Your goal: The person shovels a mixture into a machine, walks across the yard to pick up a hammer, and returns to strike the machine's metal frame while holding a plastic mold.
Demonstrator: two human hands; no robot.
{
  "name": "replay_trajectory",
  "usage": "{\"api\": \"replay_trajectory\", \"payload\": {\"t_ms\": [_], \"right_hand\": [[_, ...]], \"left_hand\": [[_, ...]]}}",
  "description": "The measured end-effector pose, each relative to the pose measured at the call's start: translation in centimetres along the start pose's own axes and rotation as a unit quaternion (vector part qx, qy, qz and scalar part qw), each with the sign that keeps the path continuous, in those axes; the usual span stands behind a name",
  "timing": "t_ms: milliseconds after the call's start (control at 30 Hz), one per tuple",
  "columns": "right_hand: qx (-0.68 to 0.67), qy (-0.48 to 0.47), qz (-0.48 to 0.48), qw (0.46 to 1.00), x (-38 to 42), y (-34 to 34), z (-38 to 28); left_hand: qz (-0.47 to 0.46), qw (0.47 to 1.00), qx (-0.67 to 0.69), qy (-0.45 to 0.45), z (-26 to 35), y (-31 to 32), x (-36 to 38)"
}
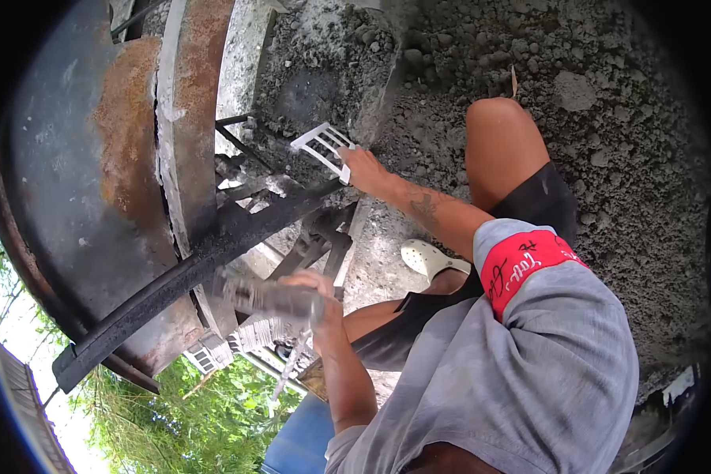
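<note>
My right hand (363,170), on the tattooed arm, is closed on a white slotted frame (324,148). The frame's lower corner is close to the upper end of a long black charred bar (197,268); whether they touch is unclear. My left hand (316,286) is below the bar, with its fingers around a grey-brown object (272,300) smeared by motion, whose kind I cannot make out. Behind the bar stands a large curved metal drum (79,174) with rusty patches.
Dark crumbly soil (608,134) covers the right side. Blackened sticks (245,146) lie beside the drum. A pale perforated clog (426,259) is on my foot. Near the bottom are a blue container (300,438) and green plants (166,419).
</note>
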State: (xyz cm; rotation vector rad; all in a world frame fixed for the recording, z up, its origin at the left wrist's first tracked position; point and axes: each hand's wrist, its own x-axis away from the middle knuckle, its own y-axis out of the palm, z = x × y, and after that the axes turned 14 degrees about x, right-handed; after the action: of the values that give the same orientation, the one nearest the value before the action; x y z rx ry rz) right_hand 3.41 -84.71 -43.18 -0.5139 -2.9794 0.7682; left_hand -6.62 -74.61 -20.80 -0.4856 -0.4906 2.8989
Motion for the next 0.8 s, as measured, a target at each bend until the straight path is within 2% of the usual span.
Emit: {"api": "replay_trajectory", "payload": {"t_ms": [33,67,100,133,167,233,300,333,367,400,433,467,500,533,567,633,667,700,767,800], "right_hand": [[0.010,-0.012,0.007,1.000,0.0,0.6,0.5],[0.008,0.001,0.002,1.000,0.0,0.3,0.3],[0.006,-0.002,0.002,1.000,-0.1,0.0,0.1],[-0.023,0.002,-0.008,1.000,-0.1,-0.4,-0.1],[-0.054,0.007,-0.020,0.998,0.2,-0.8,-0.3],[-0.065,0.030,-0.031,0.997,0.2,-1.6,0.5],[-0.038,-0.025,0.050,0.998,-0.5,1.9,2.2],[-0.045,-0.020,0.082,0.995,-1.2,1.2,2.2],[-0.096,0.034,0.062,0.993,-2.6,0.3,2.4],[-0.065,0.040,0.068,0.995,-3.9,-0.4,3.2],[-0.083,0.170,-0.013,0.982,-5.6,-0.6,4.1],[-0.144,0.227,-0.009,0.963,-6.8,-0.4,5.8],[-0.210,0.291,-0.067,0.931,-7.9,-0.3,7.9],[-0.291,0.337,-0.025,0.895,-7.6,-2.2,6.9],[-0.292,0.335,-0.025,0.896,-7.4,-2.8,7.0],[-0.476,0.314,0.018,0.821,-6.5,-4.1,7.2],[-0.450,0.310,0.068,0.835,-6.7,-4.4,6.5],[-0.442,0.303,0.070,0.841,-7.2,-5.5,6.6],[-0.220,0.200,0.053,0.953,-7.2,-7.6,5.9],[-0.150,0.147,0.054,0.976,-6.9,-8.9,5.7]], "left_hand": [[-0.005,0.997,0.075,0.005,1.6,1.2,-0.2],[-0.052,0.994,0.060,0.074,0.5,1.5,0.0],[-0.075,0.991,0.106,0.008,-5.7,-0.7,1.6],[-0.096,0.937,-0.323,0.088,-7.3,-0.2,0.5],[-0.144,0.918,-0.351,-0.118,-6.6,2.0,-0.5],[-0.145,0.916,-0.354,-0.119,-8.5,1.4,-0.9],[-0.081,0.939,-0.326,-0.072,-9.5,-0.8,0.5],[-0.067,0.944,-0.280,-0.163,-6.2,-0.3,0.7],[-0.054,0.943,-0.285,-0.165,-5.0,-0.6,0.9],[-0.045,0.954,-0.233,-0.183,-4.0,-1.1,1.5],[-0.036,0.963,-0.180,-0.199,-2.9,-1.4,1.9],[-0.046,0.958,-0.218,-0.179,-0.6,-0.7,1.9],[-0.037,0.959,-0.220,-0.177,-0.6,-1.1,2.5],[-0.056,0.957,-0.237,-0.160,-0.8,-1.8,3.2],[-0.079,0.953,-0.254,-0.144,-1.0,-2.3,3.6],[-0.081,0.954,-0.254,-0.137,-1.6,-3.0,4.7],[-0.065,0.961,-0.222,-0.155,-2.1,-3.2,5.1],[-0.048,0.967,-0.184,-0.169,-2.8,-3.0,5.2],[-0.029,0.970,-0.158,-0.180,-2.8,-2.2,4.7],[-0.029,0.972,-0.142,-0.184,-2.7,-1.8,4.0]]}}
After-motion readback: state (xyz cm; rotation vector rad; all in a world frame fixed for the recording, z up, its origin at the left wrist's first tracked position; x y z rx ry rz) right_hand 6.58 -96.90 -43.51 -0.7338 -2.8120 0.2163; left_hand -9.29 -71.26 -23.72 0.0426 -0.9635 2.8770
